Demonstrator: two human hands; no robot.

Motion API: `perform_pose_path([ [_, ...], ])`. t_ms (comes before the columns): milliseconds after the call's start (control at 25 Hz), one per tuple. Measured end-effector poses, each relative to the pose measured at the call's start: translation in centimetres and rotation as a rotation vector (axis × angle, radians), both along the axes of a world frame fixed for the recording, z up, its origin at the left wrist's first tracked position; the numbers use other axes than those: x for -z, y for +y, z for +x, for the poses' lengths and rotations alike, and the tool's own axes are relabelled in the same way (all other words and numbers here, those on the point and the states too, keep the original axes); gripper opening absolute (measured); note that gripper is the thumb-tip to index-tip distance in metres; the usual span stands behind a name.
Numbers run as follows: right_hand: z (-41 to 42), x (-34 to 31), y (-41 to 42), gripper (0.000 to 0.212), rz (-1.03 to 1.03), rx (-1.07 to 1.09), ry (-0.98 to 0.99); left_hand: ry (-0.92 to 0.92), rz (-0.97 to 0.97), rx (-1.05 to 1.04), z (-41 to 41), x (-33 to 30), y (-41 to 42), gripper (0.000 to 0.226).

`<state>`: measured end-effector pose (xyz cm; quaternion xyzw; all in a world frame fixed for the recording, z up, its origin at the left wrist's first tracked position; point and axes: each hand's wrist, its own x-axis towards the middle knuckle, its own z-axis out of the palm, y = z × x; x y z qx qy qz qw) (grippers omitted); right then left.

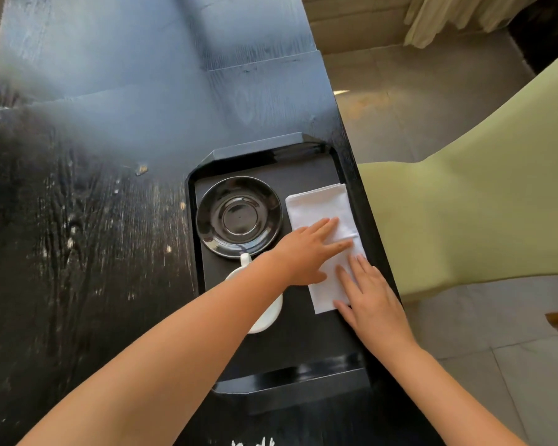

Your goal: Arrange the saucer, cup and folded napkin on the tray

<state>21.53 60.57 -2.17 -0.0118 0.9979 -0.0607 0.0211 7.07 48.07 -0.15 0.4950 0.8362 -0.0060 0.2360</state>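
A black tray (264, 378) lies on the dark table near its right edge. A glossy black saucer (239, 216) sits in the tray's far left part. A white cup (266, 317) stands nearer, mostly hidden under my left forearm, its handle toward the saucer. A folded white napkin (318, 206) lies along the tray's right side. My left hand (306, 252) rests flat on the napkin's middle with fingers spread. My right hand (372, 300) presses flat on the napkin's near end, fingers apart. Neither hand grips anything.
The black wooden table (94, 220) stretches left and far from the tray. The table's right edge runs just beside the tray. A pale green chair (480, 188) stands to the right over a tiled floor (512, 365).
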Motion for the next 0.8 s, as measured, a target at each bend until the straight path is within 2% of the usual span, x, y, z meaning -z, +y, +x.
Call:
perform_pose_path([
  [560, -1.6, 0.0, -1.8, 0.065, -0.057, 0.033, -0.03, -0.02, 0.0, -0.012, -1.6, 0.4, -1.7, 0.079],
  [800, -2.1, -1.1, -1.8, 0.058, -0.074, 0.028, -0.151, 0.003, -0.052, -0.041, -0.8, -1.2, -1.6, 0.074],
])
